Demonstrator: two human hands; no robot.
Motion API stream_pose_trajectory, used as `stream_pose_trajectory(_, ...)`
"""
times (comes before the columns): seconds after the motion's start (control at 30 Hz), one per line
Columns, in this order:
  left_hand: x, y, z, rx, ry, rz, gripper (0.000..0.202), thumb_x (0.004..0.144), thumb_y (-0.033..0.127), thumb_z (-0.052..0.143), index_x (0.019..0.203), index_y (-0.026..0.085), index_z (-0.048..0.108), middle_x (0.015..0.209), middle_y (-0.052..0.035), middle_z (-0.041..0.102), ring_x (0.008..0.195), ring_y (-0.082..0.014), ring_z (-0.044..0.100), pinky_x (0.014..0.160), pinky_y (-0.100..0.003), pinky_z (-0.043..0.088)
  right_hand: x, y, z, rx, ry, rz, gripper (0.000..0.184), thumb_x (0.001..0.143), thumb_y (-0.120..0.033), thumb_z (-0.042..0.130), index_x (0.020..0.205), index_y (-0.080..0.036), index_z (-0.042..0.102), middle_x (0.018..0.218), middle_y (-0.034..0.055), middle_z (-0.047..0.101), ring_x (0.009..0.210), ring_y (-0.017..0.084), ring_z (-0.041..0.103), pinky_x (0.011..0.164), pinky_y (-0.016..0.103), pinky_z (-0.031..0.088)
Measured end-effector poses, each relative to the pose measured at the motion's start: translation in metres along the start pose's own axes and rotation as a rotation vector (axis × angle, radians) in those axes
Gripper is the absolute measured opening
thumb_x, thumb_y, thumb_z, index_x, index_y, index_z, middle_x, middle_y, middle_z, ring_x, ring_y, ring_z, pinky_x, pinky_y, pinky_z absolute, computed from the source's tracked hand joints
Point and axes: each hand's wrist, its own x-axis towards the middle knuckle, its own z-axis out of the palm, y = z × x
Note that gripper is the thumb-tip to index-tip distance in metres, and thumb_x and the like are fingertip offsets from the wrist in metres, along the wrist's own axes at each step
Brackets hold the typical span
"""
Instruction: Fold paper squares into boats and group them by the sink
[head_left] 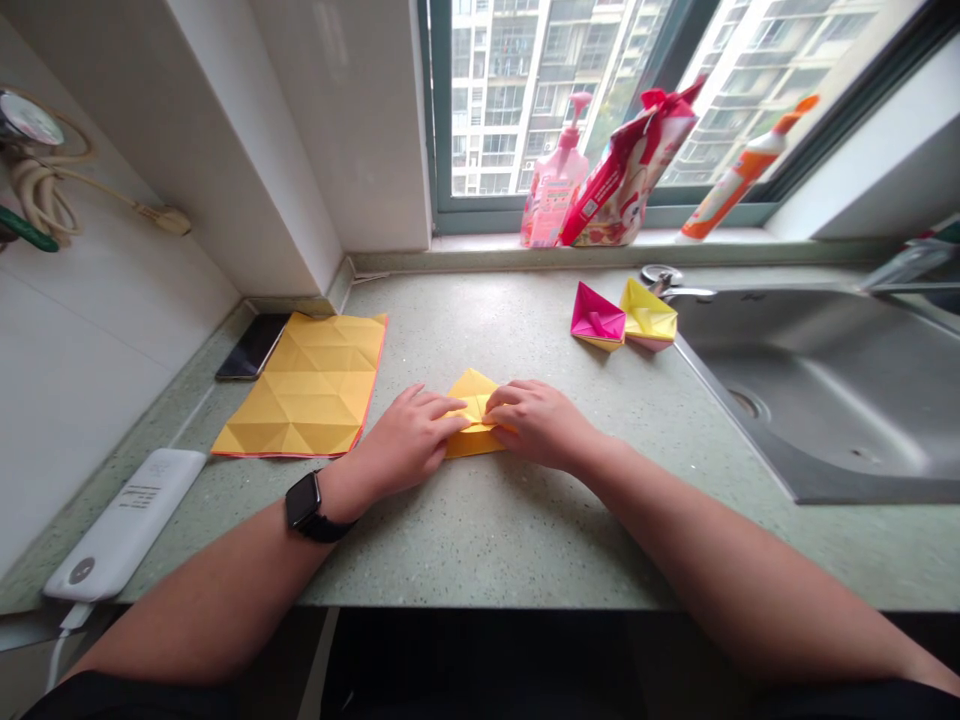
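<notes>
A partly folded sheet of yellow origami paper (472,440) lies on the counter in front of me, its pointed top facing the window. My left hand (416,430) grips its left side, thumb and fingers closed on a fold near the middle. On the right, my right hand (536,420) pinches the same fold, with its fingertips almost meeting the left ones. The fingers cover parts of both side edges. Two folded paper boats, one magenta (598,318) and one yellow (649,315), stand side by side farther back on the right.
Creased yellow paper sheets (315,375) lie at the left, beside a dark phone (253,347). A white power bank (127,520) with a cable is nearer. At the right is a steel sink (832,380). A pink pump bottle (555,190) and other packages line the windowsill.
</notes>
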Motion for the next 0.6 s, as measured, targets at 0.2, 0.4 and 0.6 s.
stream_pose_trajectory(0.2,0.0001,-0.0062,-0.0003,0.042,0.014,-0.019,0.033,0.1,0.008,0.063,0.124,0.023,0.079,0.134,-0.0087,0.077,0.12,-0.0298,0.07,0.109,-0.052,0.056,-0.0014,0.0012,-0.001,0.037,-0.029,0.017,0.022,0.091,-0.015,0.075,0.103,-0.029,0.087,0.112,0.003,0.084,0.096,0.022,0.074,0.084,0.035,0.053)
stream_pose_trajectory(0.4,0.0005,-0.0094,0.002,0.014,0.018,-0.066,0.025,0.101,0.012,0.065,0.115,0.022,0.082,0.126,-0.0071,0.08,0.115,-0.0282,0.073,0.104,-0.047,0.058,-0.0017,0.0025,-0.0022,0.052,-0.052,0.019,0.022,0.092,-0.014,0.075,0.1,-0.031,0.087,0.113,0.0025,0.084,0.095,0.022,0.075,0.087,0.036,0.055)
stream_pose_trajectory(0.6,-0.003,-0.0106,-0.0019,-0.001,0.005,-0.076,0.022,0.103,0.014,0.065,0.113,0.023,0.083,0.122,-0.0053,0.081,0.112,-0.0276,0.074,0.101,-0.045,0.058,-0.0018,0.0035,-0.0065,0.068,-0.084,0.014,0.022,0.092,-0.015,0.075,0.101,-0.031,0.088,0.113,0.0025,0.084,0.095,0.022,0.074,0.088,0.037,0.055)
